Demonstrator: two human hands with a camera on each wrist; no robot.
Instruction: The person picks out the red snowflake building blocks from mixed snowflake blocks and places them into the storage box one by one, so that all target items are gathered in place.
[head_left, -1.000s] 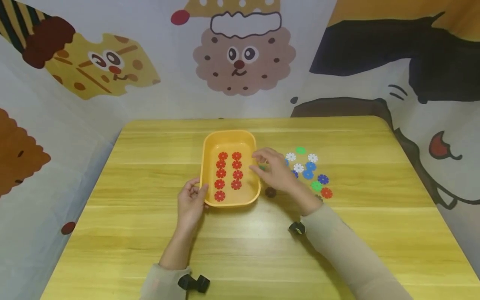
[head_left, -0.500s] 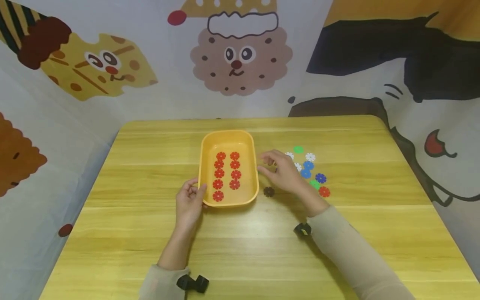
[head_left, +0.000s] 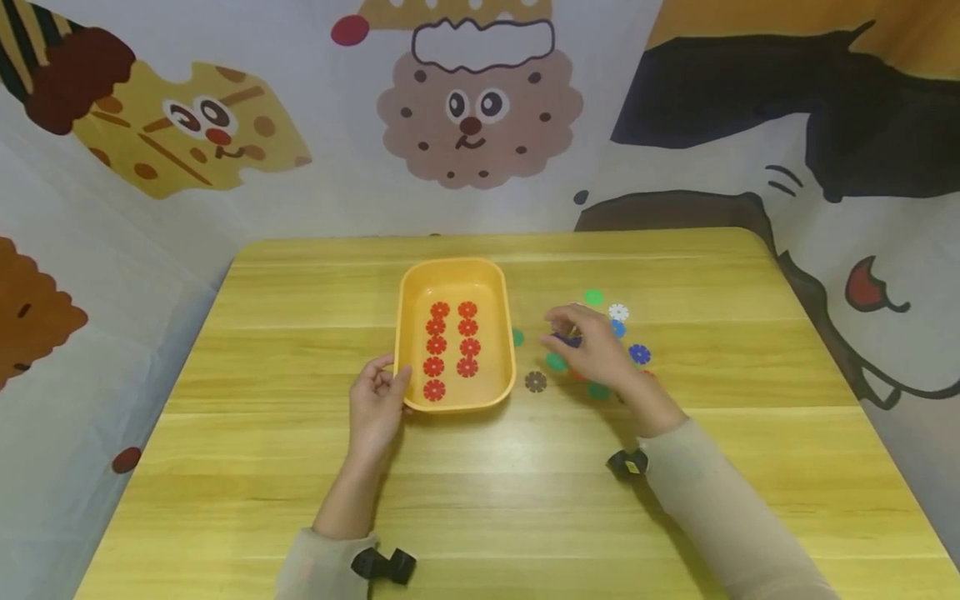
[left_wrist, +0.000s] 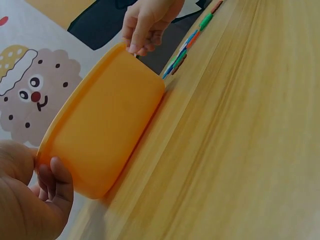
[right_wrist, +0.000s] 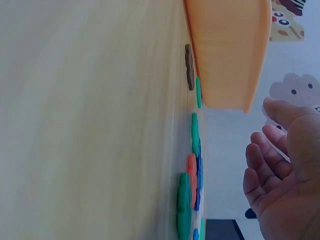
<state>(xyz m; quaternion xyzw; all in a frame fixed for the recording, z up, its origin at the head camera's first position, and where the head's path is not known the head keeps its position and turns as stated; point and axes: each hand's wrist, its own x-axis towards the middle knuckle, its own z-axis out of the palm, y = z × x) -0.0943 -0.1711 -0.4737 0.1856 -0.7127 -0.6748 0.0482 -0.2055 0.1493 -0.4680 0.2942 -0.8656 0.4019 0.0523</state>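
A yellow plastic tray (head_left: 491,282) lies on the table with two columns of red notched snowflake discs (head_left: 437,345) inside. My left hand (head_left: 377,408) grips its lower left edge, thumb over the rim and other fingers outside; the left wrist view shows this hold on the orange-looking wall (left_wrist: 107,120). To the right of the tray, my right hand (head_left: 596,348) hovers above loose discs, fingers loosely bent. In the right wrist view no disc shows between its fingers (right_wrist: 260,162). Under and around it lie a green disc (head_left: 556,361), a dark blue disc (head_left: 640,354) and others, partly hidden.
Beside the tray's right wall lie a brown disc (head_left: 536,382) and a green disc (head_left: 518,337). A white disc (head_left: 618,312) and another green disc (head_left: 593,297) are farther back. Behind the wooden table (head_left: 315,317) hangs a cartoon-printed cloth (head_left: 315,208).
My right hand has moved right, from the tray's right rim to above the loose discs. My left hand keeps its hold on the tray, and the red discs have not moved within it.
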